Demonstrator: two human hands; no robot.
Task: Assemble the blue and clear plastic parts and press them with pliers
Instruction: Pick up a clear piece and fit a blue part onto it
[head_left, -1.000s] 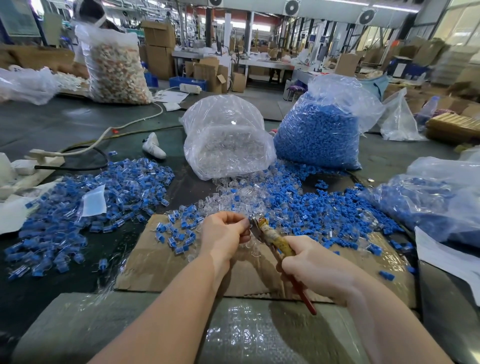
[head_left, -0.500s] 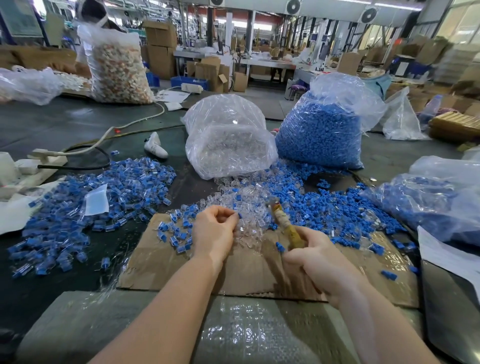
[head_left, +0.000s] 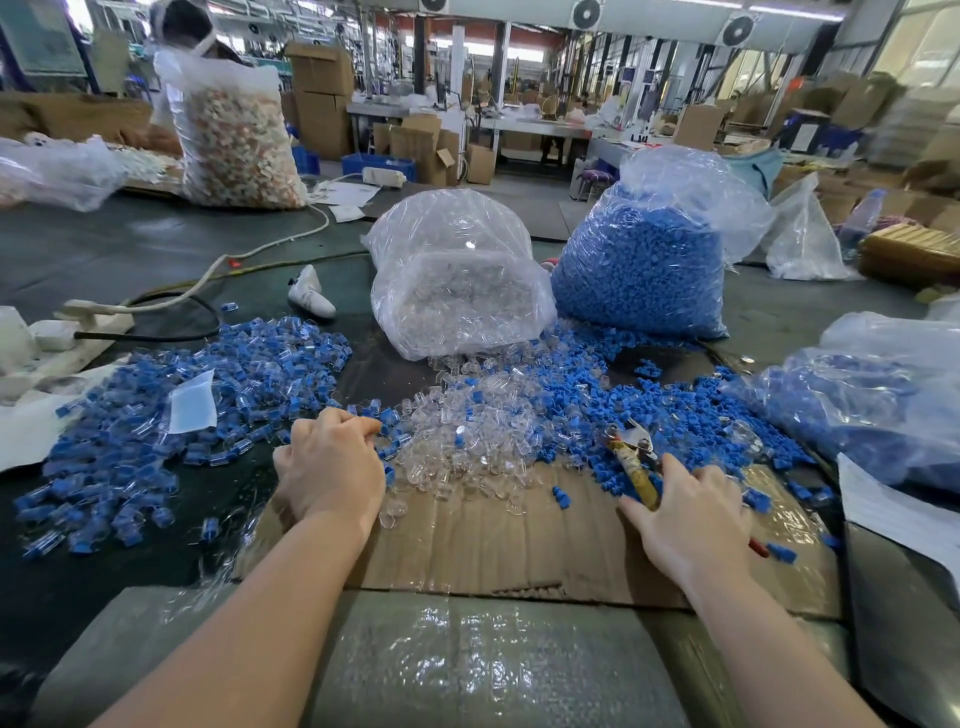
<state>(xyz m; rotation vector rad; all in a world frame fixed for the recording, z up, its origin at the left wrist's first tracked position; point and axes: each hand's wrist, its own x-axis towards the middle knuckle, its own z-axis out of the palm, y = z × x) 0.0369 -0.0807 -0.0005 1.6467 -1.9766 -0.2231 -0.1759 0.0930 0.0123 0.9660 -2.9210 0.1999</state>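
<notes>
On the brown cardboard sheet (head_left: 498, 525) before you: the work spot, with loose parts spilling over its far edge.
Left hand (head_left: 332, 467): fingers curled down at the near edge of the finished pile; whether they pinch a piece you cannot tell from here.
Right hand (head_left: 685, 519): lies over the handles of the yellow-and-red-handled metal pliers (head_left: 631, 462), fingers loosely wrapped; the tool's jaws stand a little apart, on nothing.
Clear plastic caps (head_left: 467, 436): small heap between your hands, touching the sheet's far edge.
Loose blue plastic plugs (head_left: 670, 415): spread beyond the pliers, under the tool's nose.
Assembled blue-and-clear pieces (head_left: 171, 415): wide pile to your left on the dark table (head_left: 130, 249).
Step in hand: likely between pieces, fetching fresh parts.
Next move calls for: one cap and one plug mated squarely by the fingers, then seated between the jaws and squeezed evenly.
</notes>
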